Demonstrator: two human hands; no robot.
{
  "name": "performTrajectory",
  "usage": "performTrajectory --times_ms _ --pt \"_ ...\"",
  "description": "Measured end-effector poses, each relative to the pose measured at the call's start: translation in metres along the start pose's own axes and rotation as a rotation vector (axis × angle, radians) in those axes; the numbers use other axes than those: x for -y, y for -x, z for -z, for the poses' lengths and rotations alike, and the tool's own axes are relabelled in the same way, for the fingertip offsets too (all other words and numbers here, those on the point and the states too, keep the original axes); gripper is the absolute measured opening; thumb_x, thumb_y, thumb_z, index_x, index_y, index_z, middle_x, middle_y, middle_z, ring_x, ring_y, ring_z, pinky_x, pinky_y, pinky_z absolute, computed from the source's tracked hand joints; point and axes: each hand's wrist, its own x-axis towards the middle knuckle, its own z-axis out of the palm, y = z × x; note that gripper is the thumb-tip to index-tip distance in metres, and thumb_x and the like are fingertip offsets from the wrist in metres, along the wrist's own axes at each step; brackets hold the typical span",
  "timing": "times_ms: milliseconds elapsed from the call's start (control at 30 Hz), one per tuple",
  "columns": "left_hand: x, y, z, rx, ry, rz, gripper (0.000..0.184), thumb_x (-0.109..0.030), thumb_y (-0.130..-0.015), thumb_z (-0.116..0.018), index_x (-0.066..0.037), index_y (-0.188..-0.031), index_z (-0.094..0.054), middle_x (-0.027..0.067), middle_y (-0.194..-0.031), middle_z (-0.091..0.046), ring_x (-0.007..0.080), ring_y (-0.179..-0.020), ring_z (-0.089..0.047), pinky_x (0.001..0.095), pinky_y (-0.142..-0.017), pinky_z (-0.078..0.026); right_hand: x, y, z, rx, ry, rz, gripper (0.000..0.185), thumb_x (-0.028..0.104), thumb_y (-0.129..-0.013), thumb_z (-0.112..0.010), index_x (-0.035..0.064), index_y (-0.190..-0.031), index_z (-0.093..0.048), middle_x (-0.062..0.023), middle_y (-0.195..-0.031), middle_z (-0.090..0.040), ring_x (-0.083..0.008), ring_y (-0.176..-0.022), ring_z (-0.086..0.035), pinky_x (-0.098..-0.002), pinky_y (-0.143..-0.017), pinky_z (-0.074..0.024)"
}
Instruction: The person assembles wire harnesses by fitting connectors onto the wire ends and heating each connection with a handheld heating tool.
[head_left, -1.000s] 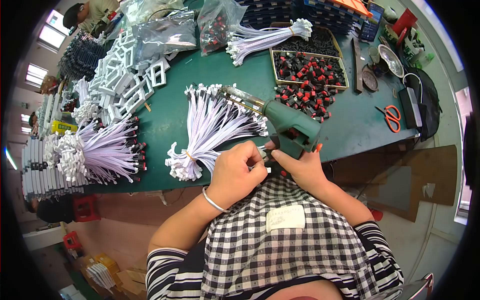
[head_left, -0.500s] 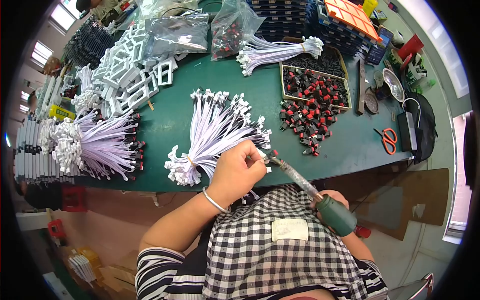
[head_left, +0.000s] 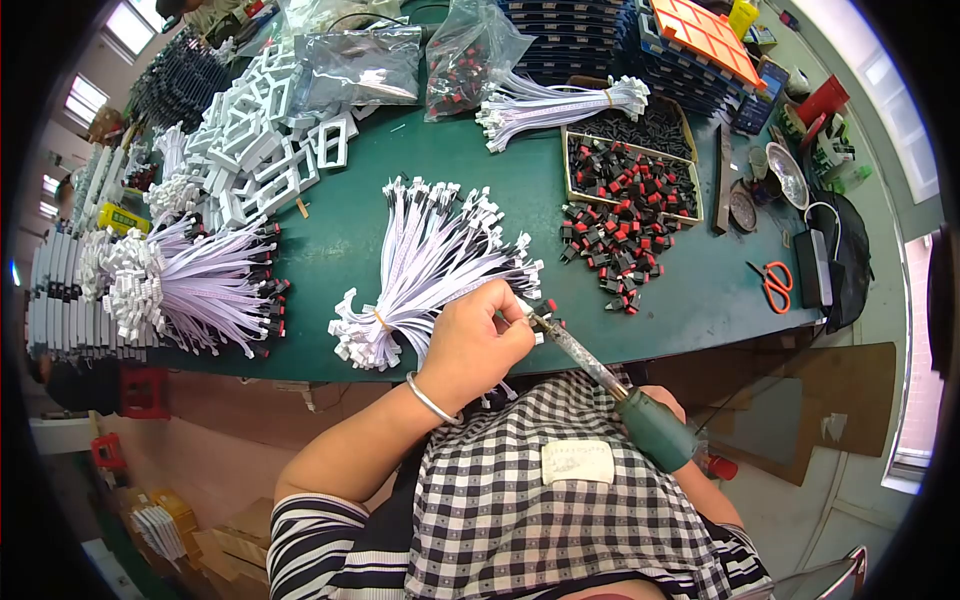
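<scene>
My left hand [head_left: 478,338] is closed in a pinch at the end of a white ribbon cable, beside a bundle of white ribbon cables [head_left: 425,260] tied with a band. A small black-and-red switch [head_left: 544,306] shows just past my fingertips. My right hand [head_left: 667,401] grips a soldering iron [head_left: 655,430] by its green handle and is partly hidden behind it. The iron's metal tip reaches up to the fingertips of my left hand, near the switch; whether it touches cannot be made out.
Loose black-and-red switches [head_left: 620,245] spill from a box [head_left: 698,190] at right. Orange scissors [head_left: 776,287] lie near the right edge. Another cable bundle [head_left: 205,285] and white frames [head_left: 250,140] are on the left. A further tied bundle [head_left: 560,108] lies at the back.
The soldering iron and my right hand have shifted a little left, bringing the tip closer to my left fingertips. My left hand keeps its pinch in almost the same place.
</scene>
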Motion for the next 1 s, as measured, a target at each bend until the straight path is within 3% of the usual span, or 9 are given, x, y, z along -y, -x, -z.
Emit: performTrajectory --times_ms 100,233,267,333,400,500,633,833,1000 --pt "0.0 0.0 0.0 0.005 0.005 0.007 0.008 -0.009 -0.068 -0.058 -0.003 -0.069 -0.054 0.006 -0.052 -0.053 0.0123 -0.044 -0.051 0.027 -0.045 -0.04 0.006 -0.003 0.003 0.085 0.063 -0.188 0.014 0.023 -0.067 -0.067 0.0099 -0.071 -0.065 -0.006 -0.069 -0.061 -0.0226 -0.06 -0.06 -0.0295 -0.055 -0.0471" --pt "-0.003 0.0 0.002 0.057 0.004 0.059 0.005 -0.004 -0.071 -0.057 -0.002 -0.071 -0.052 0.0017 -0.06 -0.053 0.0068 -0.052 -0.049 0.0228 -0.049 -0.04 0.008 0.009 0.011 -0.125 0.167 0.318 0.016 0.021 -0.073 -0.065 0.0103 -0.085 -0.065 -0.0079 -0.076 -0.065 -0.0206 -0.066 -0.063 -0.0297 -0.06 -0.0493" --pt "-0.004 0.0 0.003 0.08 0.002 0.081 0.006 -0.001 -0.072 -0.056 -0.002 -0.072 -0.051 -0.0004 -0.064 -0.053 0.004 -0.057 -0.048 0.0206 -0.052 -0.04 0.016 0.009 0.006 -0.167 -0.329 0.383 0.02 0.019 -0.077 -0.062 0.0087 -0.094 -0.062 -0.0102 -0.08 -0.065 -0.0204 -0.069 -0.063 -0.0303 -0.063 -0.0502" --pt "-0.003 0.001 0.003 0.07 0.013 0.039 0.006 -0.001 -0.073 -0.056 -0.002 -0.073 -0.05 -0.0001 -0.064 -0.053 0.0042 -0.058 -0.049 0.0207 -0.052 -0.041 0.02 0.005 0.007 -0.144 -0.758 0.419 0.033 0.025 -0.083 -0.056 0.0028 -0.107 -0.052 -0.013 -0.086 -0.063 -0.0194 -0.076 -0.062 -0.0318 -0.07 -0.0496" --pt "-0.003 0.003 0.003 0.073 0.017 0.004 0.006 -0.001 -0.073 -0.056 -0.002 -0.073 -0.05 0.0001 -0.065 -0.053 0.0043 -0.058 -0.05 0.0207 -0.053 -0.041 0.019 0.001 0.01 -0.128 -0.638 0.374 0.039 0.025 -0.085 -0.05 -0.002 -0.112 -0.043 -0.0136 -0.092 -0.06 -0.0192 -0.082 -0.059 -0.0332 -0.075 -0.0478" --pt "-0.005 0.011 0.006 0.101 0.005 -0.057 0.006 -0.001 -0.074 -0.055 -0.001 -0.074 -0.049 0.0006 -0.067 -0.053 0.0045 -0.059 -0.05 0.0206 -0.053 -0.042 0.066 -0.02 0.005 -0.198 -0.598 0.222 0.033 0.001 -0.083 -0.04 -0.0029 -0.116 -0.041 -0.0104 -0.097 -0.057 -0.019 -0.085 -0.059 -0.0334 -0.079 -0.0465" --pt "-0.008 0.023 0.011 0.158 -0.021 -0.144 0.007 -0.001 -0.074 -0.056 0.0 -0.074 -0.049 0.0018 -0.068 -0.054 0.0053 -0.058 -0.051 0.0205 -0.053 -0.042 0.106 -0.053 -0.007 0.007 -0.607 0.365 0.03 0.0 -0.078 -0.053 -0.0021 -0.108 -0.051 -0.0064 -0.1 -0.057 -0.0119 -0.086 -0.056 -0.0288 -0.077 -0.0456" --pt "-0.011 0.026 0.015 0.177 -0.066 -0.24 0.012 -0.002 -0.073 -0.063 0.0 -0.079 -0.052 0.0042 -0.078 -0.057 0.009 -0.065 -0.056 0.0218 -0.052 -0.044 0.107 -0.059 -0.019 0.011 -0.536 0.365 0.024 0.001 -0.079 -0.056 0.0021 -0.103 -0.053 -0.003 -0.095 -0.056 -0.0076 -0.082 -0.053 -0.0228 -0.07 -0.0448" --pt "-0.012 0.023 0.012 0.059 -0.424 -0.418 0.019 -0.003 -0.068 -0.068 -0.003 -0.082 -0.054 0.0064 -0.077 -0.054 0.0166 -0.061 -0.055 0.0249 -0.048 -0.044 0.109 -0.051 -0.018 -0.04 -0.742 0.215 0.021 0.001 -0.079 -0.056 0.0014 -0.099 -0.054 -0.0026 -0.09 -0.055 -0.0096 -0.078 -0.057 -0.0214 -0.064 -0.0462"
